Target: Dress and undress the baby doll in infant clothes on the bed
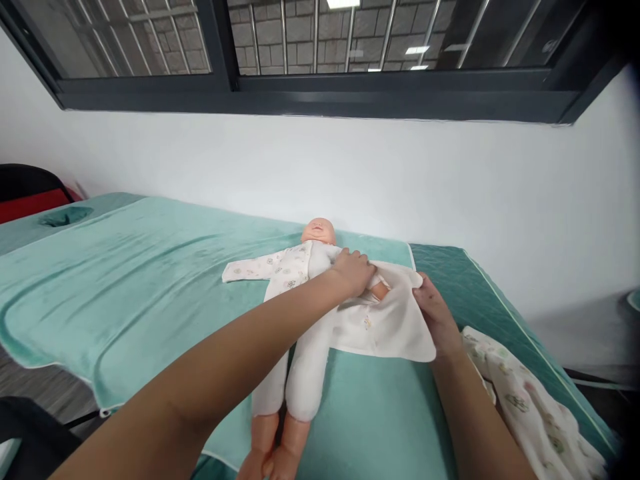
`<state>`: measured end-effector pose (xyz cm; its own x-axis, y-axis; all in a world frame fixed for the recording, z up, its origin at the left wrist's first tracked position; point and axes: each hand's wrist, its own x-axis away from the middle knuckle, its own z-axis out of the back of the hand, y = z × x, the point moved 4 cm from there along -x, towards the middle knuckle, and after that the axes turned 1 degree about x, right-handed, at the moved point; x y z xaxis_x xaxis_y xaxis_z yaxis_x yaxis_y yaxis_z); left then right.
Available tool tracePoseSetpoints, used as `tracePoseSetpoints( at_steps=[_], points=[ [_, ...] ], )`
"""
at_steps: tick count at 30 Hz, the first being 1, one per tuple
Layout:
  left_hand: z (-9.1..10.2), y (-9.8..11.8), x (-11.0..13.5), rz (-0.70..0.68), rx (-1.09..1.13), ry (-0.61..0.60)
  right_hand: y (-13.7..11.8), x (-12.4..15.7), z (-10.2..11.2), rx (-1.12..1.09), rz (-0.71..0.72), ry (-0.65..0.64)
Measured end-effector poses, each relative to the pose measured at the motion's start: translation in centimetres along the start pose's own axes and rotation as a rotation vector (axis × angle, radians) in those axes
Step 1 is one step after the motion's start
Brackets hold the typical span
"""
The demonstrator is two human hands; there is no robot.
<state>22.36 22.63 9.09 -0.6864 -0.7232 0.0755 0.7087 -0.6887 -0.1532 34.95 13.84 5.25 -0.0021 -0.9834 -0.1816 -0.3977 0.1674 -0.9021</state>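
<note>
A baby doll [319, 231] lies on its back, its head toward the wall and its bare feet toward me. White leggings [307, 370] cover its legs. A white patterned baby shirt [375, 333] lies open around it: one sleeve stretches out to the left, and the other front is spread to the right. My left hand [355, 270] reaches across the chest, its fingers closed over the doll's arm on the right side; the doll's hand shows just beyond. My right hand [436, 310] pinches the shirt's outer edge, holding the cloth slightly raised.
A light green blanket [125, 287] covers the padded table [445, 273], which stands against a white wall. Another patterned white garment [530, 400] lies beside my right forearm. A barred window [320, 40] is above, and a black and red object [33, 193] is at far left.
</note>
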Motion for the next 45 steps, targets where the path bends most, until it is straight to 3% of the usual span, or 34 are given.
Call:
tracePoseSetpoints(
  at_steps=[4, 11, 16, 20, 24, 29, 35, 39, 42, 45],
  points=[
    [0.4, -0.9, 0.3, 0.037, 0.076, 0.015, 0.4, 0.5, -1.5, 0.062, 0.003, -0.091],
    [0.6, -0.4, 0.0, 0.104, 0.159, -0.029, 2.7, 0.8, -4.2, 0.103, -0.039, -0.287],
    [2.4, -3.5, -0.6, 0.068, 0.381, -0.117, 3.4, 0.8, -4.4, 0.134, -0.012, -0.344],
    [3.6, -5.7, -0.9, 0.073, 0.543, -0.076, 3.8, 1.2, -5.6, 0.123, -0.115, -0.481],
    [2.8, -4.6, -1.0, 0.067, 0.44, -0.116, 3.4, 1.6, -6.3, 0.14, -0.125, -0.552],
    [2.5, -4.4, -0.9, 0.187, 0.345, 0.016, 2.5, 2.0, -6.3, 0.13, -0.102, -0.584],
    [3.0, -8.9, 0.0, 0.363, 0.351, 0.184, 2.2, 2.3, -6.4, 0.094, -0.09, -0.622],
    [2.3, -9.6, 0.9, 0.404, 0.375, 0.215, 2.3, 2.2, -6.2, 0.14, -0.075, -0.602],
    [1.9, -8.7, 1.4, 0.394, 0.404, 0.212, 2.4, 1.7, -5.5, 0.344, -0.004, -0.419],
    [2.0, -7.9, 2.0, 0.349, 0.439, 0.192, 2.4, 1.7, -5.3, 0.689, 0.164, -0.255]
  ],
)
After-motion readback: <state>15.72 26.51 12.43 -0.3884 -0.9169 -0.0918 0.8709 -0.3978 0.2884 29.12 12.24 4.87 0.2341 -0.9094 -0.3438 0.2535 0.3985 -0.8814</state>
